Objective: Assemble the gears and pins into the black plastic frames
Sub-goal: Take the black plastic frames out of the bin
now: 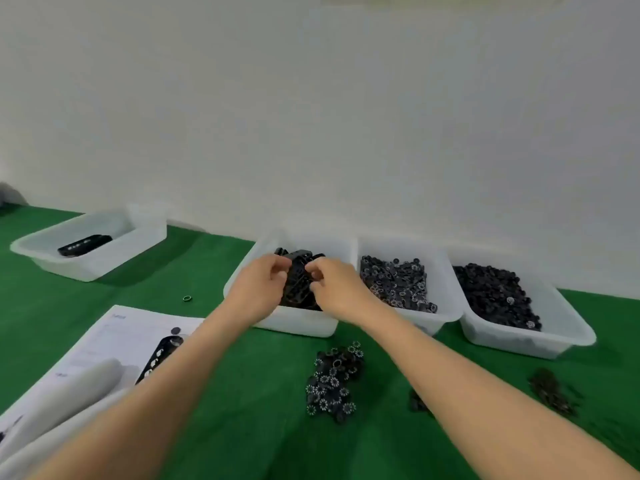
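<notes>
gripping black frame (298, 275) between left hand (258, 289) and right hand (337, 287), long axis pointing away; gears (334, 379) back toward right wrist.

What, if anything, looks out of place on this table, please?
A small ring lies alone on the green mat, left of the tray holding frames and away from every pile. The loose heap of gears on the mat may be working stock rather than a spill.

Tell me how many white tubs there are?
4: the far-left tub, the frames tub below the left hand and right hand gripping a black frame, the gears tub beside it, the right tub at the end.
</notes>
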Available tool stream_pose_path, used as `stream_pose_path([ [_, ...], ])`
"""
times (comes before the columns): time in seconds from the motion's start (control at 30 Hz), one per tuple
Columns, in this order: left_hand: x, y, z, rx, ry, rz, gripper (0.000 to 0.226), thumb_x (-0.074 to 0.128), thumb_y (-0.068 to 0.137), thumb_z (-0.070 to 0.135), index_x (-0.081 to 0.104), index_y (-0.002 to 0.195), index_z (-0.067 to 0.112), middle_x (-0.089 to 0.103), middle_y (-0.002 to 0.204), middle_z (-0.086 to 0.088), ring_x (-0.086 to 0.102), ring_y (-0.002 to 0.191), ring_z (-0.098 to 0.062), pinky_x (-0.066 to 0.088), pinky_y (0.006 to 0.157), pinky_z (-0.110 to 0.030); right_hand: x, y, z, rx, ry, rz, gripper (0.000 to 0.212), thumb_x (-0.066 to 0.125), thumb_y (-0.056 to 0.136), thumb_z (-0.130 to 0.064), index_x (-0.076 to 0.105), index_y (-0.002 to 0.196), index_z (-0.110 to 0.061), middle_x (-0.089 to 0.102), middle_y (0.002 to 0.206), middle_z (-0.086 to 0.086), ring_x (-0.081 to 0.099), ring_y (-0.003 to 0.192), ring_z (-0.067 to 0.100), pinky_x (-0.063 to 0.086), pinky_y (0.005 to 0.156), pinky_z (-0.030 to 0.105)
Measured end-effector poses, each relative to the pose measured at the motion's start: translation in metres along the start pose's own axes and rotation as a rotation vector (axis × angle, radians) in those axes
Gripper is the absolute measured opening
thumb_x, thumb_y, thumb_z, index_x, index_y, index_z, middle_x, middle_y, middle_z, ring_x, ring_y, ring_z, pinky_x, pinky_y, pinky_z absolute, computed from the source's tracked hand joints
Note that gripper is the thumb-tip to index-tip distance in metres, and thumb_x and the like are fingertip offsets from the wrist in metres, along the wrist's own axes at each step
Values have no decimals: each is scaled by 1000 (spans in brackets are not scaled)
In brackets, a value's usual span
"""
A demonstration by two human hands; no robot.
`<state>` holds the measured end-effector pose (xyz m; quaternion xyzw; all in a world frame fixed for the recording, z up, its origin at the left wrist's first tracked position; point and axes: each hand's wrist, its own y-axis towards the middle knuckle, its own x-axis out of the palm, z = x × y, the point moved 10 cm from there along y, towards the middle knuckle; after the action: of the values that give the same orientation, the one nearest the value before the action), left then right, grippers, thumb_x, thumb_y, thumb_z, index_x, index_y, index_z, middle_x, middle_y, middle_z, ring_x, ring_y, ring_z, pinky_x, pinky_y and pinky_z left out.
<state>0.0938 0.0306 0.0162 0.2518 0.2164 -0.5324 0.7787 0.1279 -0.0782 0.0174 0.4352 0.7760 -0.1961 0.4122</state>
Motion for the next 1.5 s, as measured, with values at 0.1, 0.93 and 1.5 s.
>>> stream_pose_path([
  [0.1, 24, 44, -32, -149, 164, -131, 27, 42, 91, 12, 55, 113, 4, 62, 97, -15, 58, 84, -27, 37, 68, -27, 26, 41, 18, 128, -226, -208, 13, 49, 84, 0, 51, 71, -3, 42, 64, 7, 43, 59, 20, 36, 51, 27],
  [0.93, 61, 78, -24, -240, -555, -274, 31, 48, 88, 0, 59, 113, 15, 65, 97, -15, 65, 86, -29, 58, 64, -40, 19, 78, 41, 45, 134, 89, 81, 58, 70, 8, 33, 140, -23, 44, 134, 10, 41, 124, 26, 39, 101, 35],
  [1.5, -17, -123, -56, -157, -572, -67, 42, 65, 80, 13, 59, 105, 46, 68, 99, 10, 67, 86, -8, 53, 66, -23, 84, -104, -51, -190, 427, 65, 87, 55, 70, 15, 32, 141, -30, 36, 133, -6, 34, 118, -1, 23, 90, -6],
])
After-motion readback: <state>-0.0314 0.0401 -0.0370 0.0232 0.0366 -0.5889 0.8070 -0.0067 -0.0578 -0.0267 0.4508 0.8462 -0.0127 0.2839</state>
